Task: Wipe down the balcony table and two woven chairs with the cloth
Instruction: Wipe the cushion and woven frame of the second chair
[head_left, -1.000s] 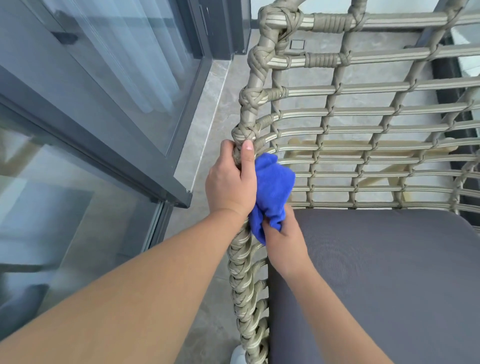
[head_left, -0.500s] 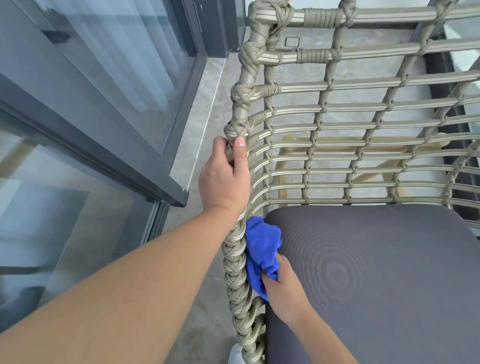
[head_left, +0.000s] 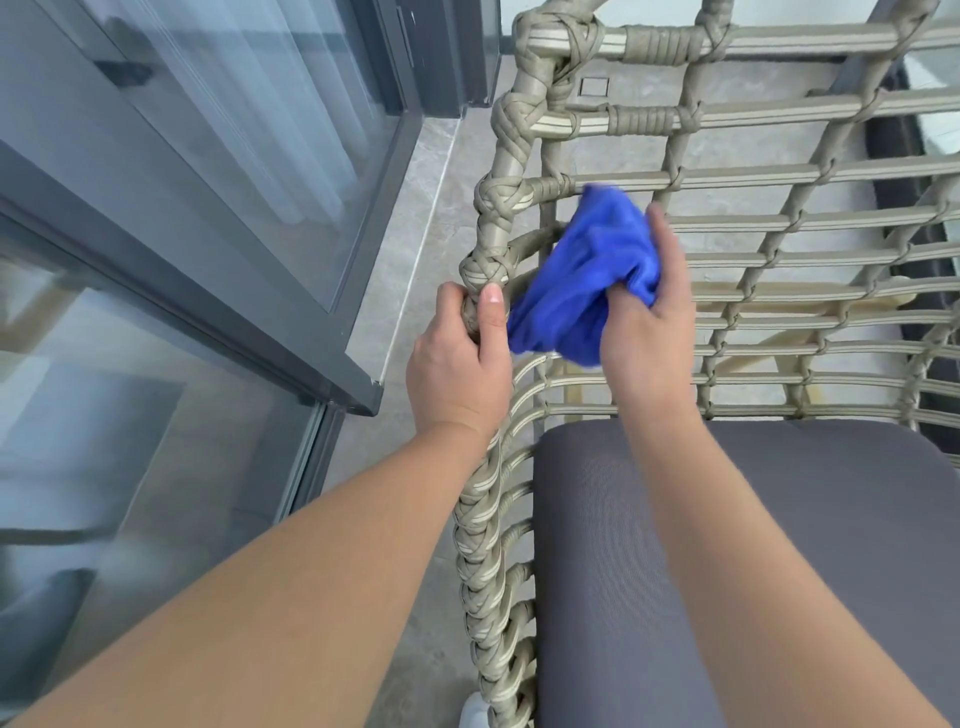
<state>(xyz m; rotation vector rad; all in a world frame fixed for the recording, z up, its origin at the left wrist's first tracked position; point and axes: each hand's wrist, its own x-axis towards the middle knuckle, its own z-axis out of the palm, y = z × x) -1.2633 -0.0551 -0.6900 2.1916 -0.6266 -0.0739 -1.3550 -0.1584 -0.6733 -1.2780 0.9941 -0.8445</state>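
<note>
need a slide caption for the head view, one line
Left hand grips the woven chair frame while right hand wipes its strands with a blue cloth.

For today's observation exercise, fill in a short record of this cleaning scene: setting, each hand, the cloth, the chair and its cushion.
setting: balcony floor beside a sliding glass door
left hand: grips the braided corner post of the woven chair
right hand: holds the blue cloth, bunched
cloth position: against the chair's horizontal slats, near the corner post, above the seat
cushion: grey, lying on the chair seat, not touched by the cloth
table: not in view
</note>
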